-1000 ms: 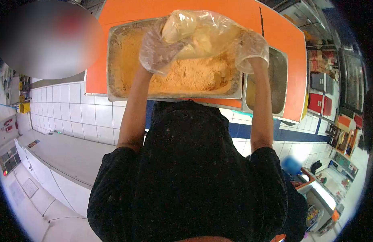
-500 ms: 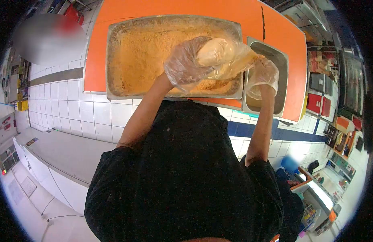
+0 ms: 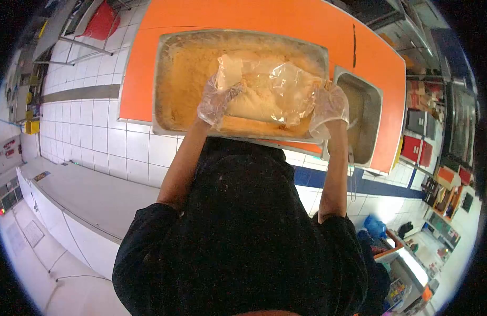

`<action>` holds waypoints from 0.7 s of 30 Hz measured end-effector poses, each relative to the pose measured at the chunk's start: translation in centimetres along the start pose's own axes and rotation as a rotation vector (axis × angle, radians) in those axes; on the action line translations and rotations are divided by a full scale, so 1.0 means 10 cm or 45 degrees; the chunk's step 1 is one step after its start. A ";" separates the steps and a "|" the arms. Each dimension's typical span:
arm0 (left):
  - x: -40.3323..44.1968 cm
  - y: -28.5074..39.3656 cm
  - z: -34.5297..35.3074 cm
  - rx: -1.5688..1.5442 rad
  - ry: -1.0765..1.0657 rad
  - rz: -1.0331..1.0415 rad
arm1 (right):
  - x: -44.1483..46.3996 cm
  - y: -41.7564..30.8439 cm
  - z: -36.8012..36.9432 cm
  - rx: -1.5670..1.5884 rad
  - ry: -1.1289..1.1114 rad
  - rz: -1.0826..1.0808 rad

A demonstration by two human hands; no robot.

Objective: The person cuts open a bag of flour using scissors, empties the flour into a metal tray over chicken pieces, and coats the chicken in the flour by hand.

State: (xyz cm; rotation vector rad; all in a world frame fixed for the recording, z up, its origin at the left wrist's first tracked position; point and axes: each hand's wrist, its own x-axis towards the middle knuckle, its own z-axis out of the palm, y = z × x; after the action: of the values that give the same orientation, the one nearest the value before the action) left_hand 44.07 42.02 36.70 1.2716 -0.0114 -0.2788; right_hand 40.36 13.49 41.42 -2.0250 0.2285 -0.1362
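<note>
A clear plastic bag (image 3: pixel 275 92) with pale powder in it stretches between my hands above a large metal pan (image 3: pixel 160 79). Orange-tan powder (image 3: pixel 188 68) covers the inside of that pan. My left hand (image 3: pixel 218 102), in a clear disposable glove, is closed on the bag's left end. At the other end, my right hand (image 3: pixel 330 108), gloved the same way, grips the gathered plastic near the pan's right rim. The bag lies nearly level and hides much of the powder beneath it.
A smaller, deep metal pan (image 3: pixel 378 105) is set to the right in the orange counter (image 3: pixel 227 16). A long white cabinet (image 3: pixel 80 197) stands at lower left. A red object (image 3: pixel 101 21) and a metal frame (image 3: pixel 85 47) are at upper left.
My left hand has moved left and turned, and the bag now spreads wider between both hands. Its bulging pale end has come down lower and flatter over the pan. The view has shifted slightly.
</note>
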 end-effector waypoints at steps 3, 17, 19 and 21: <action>-0.01 -0.09 -0.30 -0.063 0.121 -0.153 | 0.11 0.11 0.16 0.228 -0.266 0.280; 0.37 -0.68 -1.16 -1.183 0.030 -0.760 | 0.37 -1.27 1.44 0.846 -0.239 0.283; 0.24 -0.61 -1.33 -0.595 -0.169 -0.441 | 0.40 -1.15 1.65 0.537 -0.336 0.016; 0.12 -0.52 -1.54 0.003 -0.378 -0.122 | 0.45 -1.12 1.84 0.229 -0.404 -0.240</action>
State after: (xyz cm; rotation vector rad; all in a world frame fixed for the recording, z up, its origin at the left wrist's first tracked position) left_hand 46.65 54.83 26.99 1.2254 -0.2048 -0.5487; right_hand 49.50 33.40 43.22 -1.8549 -0.1699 0.0468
